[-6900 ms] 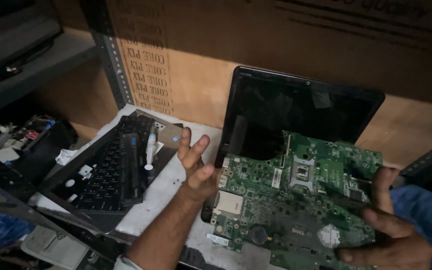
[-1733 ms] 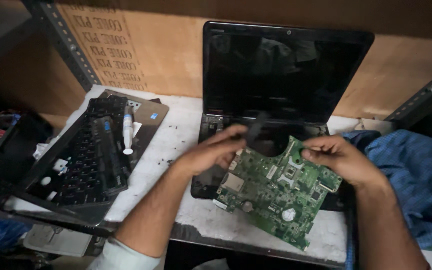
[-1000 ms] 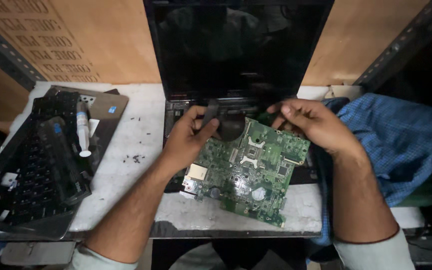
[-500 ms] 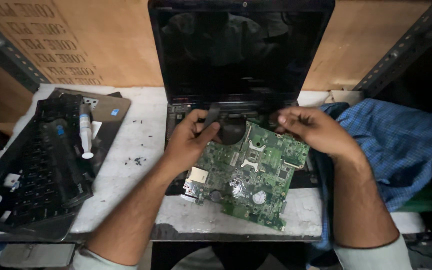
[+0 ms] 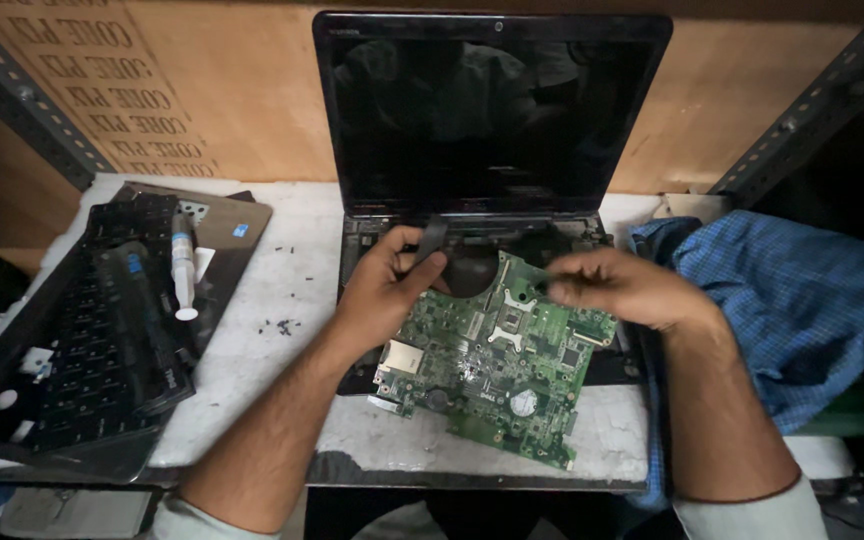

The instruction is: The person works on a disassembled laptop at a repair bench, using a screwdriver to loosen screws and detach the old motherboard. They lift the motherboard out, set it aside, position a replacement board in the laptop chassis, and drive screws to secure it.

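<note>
Circuit board (image 5: 497,370) lies loose over the open laptop (image 5: 492,130); left hand (image 5: 382,290) pinches a black strip (image 5: 430,240); right hand (image 5: 622,288) grips the board's edge; keyboard (image 5: 82,330) already set aside.

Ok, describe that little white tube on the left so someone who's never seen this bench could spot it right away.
Start at the open black laptop at the back of the white bench, then look left to the detached black keyboard lying at an angle. The syringe-shaped tube lies across its upper part, beside a brown palm-rest panel; it is the only slim white thing there, with a blue band near its top.
</note>
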Demonstrator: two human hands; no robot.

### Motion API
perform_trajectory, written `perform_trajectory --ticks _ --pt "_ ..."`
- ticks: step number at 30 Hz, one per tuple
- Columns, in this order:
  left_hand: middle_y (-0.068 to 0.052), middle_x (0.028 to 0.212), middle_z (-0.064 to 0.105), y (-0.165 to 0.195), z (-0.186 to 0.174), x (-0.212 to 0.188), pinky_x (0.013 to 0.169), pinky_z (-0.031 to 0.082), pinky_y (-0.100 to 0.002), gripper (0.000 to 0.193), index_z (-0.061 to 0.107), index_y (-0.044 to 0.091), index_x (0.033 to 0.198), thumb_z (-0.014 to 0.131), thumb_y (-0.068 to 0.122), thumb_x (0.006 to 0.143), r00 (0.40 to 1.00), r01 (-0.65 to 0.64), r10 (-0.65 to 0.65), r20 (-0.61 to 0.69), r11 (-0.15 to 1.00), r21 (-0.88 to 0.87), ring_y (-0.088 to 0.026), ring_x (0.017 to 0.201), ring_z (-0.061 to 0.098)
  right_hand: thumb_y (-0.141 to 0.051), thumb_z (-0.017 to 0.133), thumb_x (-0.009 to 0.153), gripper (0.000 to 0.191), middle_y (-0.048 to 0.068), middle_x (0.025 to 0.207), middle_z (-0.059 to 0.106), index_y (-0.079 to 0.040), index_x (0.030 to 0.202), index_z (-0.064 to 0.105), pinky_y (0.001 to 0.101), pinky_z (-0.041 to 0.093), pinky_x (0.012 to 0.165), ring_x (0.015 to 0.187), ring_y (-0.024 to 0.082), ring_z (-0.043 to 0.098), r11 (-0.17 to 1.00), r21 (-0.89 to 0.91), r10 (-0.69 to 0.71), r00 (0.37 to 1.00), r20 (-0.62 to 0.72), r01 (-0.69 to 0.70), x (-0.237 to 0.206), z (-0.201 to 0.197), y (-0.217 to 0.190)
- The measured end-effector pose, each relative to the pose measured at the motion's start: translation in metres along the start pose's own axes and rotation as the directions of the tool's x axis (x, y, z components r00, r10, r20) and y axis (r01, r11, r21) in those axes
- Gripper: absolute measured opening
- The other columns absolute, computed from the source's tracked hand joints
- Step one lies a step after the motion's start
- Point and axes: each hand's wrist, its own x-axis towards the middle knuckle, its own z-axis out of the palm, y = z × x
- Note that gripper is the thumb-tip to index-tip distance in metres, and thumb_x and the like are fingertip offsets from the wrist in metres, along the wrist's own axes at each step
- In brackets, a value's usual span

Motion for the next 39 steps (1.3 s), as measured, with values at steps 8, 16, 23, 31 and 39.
perform_trajectory --ticks 8,16,23,31,39 --pt "-0.009 0.096 0.075 0.008 -0.009 0.0 0.083 0.054 -0.024 0.025 0.058 0.001 0.126 0.061 0.017 0.107 0.992 -0.071 0.088 0.089 0.98 -0.184 -0.011 0.089 0.071 -0.008 0.078 0.084 0.024 0.004 0.089 0.082 -0.002 0.107 0.08 0.0292 0.058 0.073 0.081 0.013 0.071 0.997 0.043 -0.065 0.992 -0.109 0.07 -0.017 0.001 -0.016" --pt "-0.01 0.079 0.071 0.043 -0.045 -0.003 0.045 0.047 -0.026 0.046 0.059 0.003 0.117 0.044 0.043 0.102 0.997 0.054 -0.065 -0.035 0.964 -0.26 -0.013 0.054 0.062 0.003 0.078 0.084 0.027 0.01 0.09 0.077 0.004 0.111 0.077 0.027 0.053 0.069 0.077 0.013 0.067 0.951 0.108 -0.187 0.817 -0.546 0.29 -0.055 -0.017 -0.016" --pt "-0.013 0.053 0.057 0.039 -0.058 0.004 0.033 0.034 -0.028 0.072 0.067 -0.005 0.083 0.038 0.058 0.106 0.968 0.213 -0.211 -0.138 0.977 -0.006 -0.015 0.036 0.047 -0.004 0.076 0.092 0.026 0.007 0.1 0.076 0.005 0.116 0.073 0.025 0.056 0.08 0.086 0.012 0.069 0.859 0.134 -0.275 0.666 -0.694 0.494 -0.048 -0.013 -0.021" --pt "-0.032 0.108 0.074 0.052 -0.049 0.0 0.065 0.062 -0.043 0.109 0.059 -0.003 0.134 0.018 0.085 0.084 0.846 0.491 -0.406 0.346 0.846 -0.207 -0.036 0.08 0.075 -0.005 0.08 0.091 0.02 0.007 0.085 0.076 0.004 0.108 0.076 0.0266 0.053 0.07 0.075 0.012 0.067 0.855 -0.421 -0.518 0.528 -0.673 0.302 -0.047 0.014 -0.05" --pt "-0.028 0.124 0.071 0.056 -0.04 0.003 0.089 0.059 -0.048 0.111 0.048 0.01 0.149 0.019 0.09 0.077 0.839 0.529 -0.388 0.381 0.745 -0.407 -0.042 0.104 0.074 -0.009 0.082 0.078 0.018 0.01 0.075 0.071 -0.002 0.093 0.076 0.0359 0.056 0.063 0.065 0.024 0.069 0.434 -0.847 -0.826 0.511 -0.239 0.306 -0.057 0.034 -0.091"
